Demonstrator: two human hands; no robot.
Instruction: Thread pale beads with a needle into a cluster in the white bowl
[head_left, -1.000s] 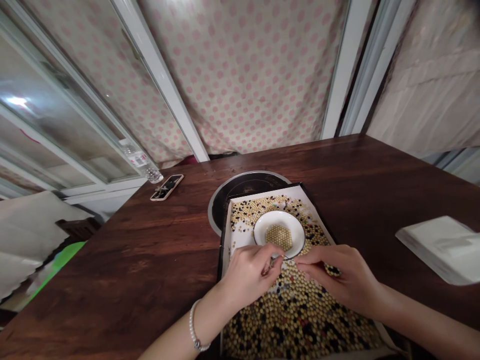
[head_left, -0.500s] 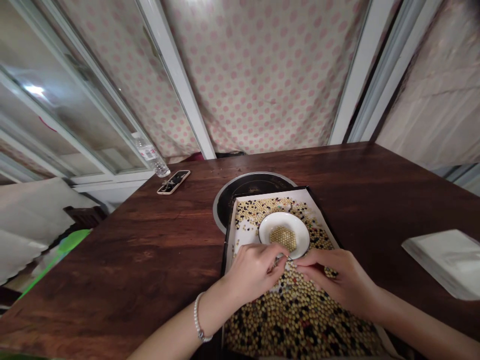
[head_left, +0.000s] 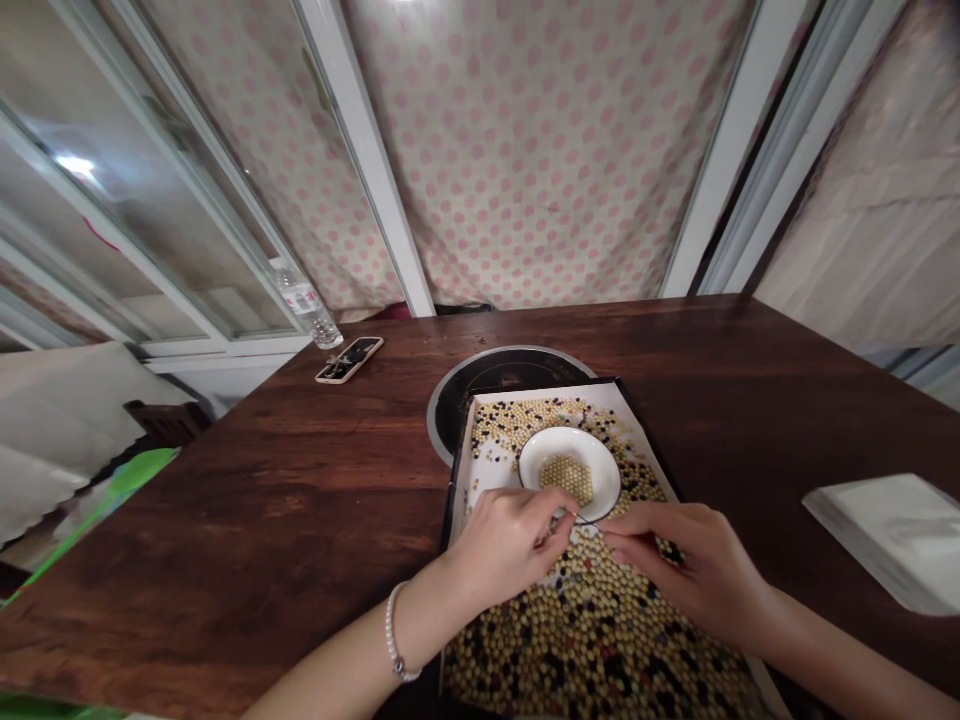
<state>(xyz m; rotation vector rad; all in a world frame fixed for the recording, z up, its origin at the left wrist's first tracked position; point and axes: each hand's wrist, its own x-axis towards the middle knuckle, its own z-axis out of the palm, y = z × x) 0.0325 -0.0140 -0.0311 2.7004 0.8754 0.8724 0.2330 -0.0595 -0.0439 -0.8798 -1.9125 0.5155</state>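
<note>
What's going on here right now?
A person has both hands over a tray of loose, mostly yellowish and dark beads. The left hand and right hand nearly meet at the near rim of a white bowl, fingertips pinched; anything between them is too small to make out. The bowl sits in the tray, with yellowish beads at its bottom. A phone and bottle are off to the left.

The desk [head_left: 300, 500] is of wood, with a soft gloss. The bowl [head_left: 602, 470] looks smooth and shiny, like enamel. The beads [head_left: 585, 640] seem smooth. The bottle [head_left: 307, 302] is clear plastic, the curtain [head_left: 525, 150] matt cloth.
</note>
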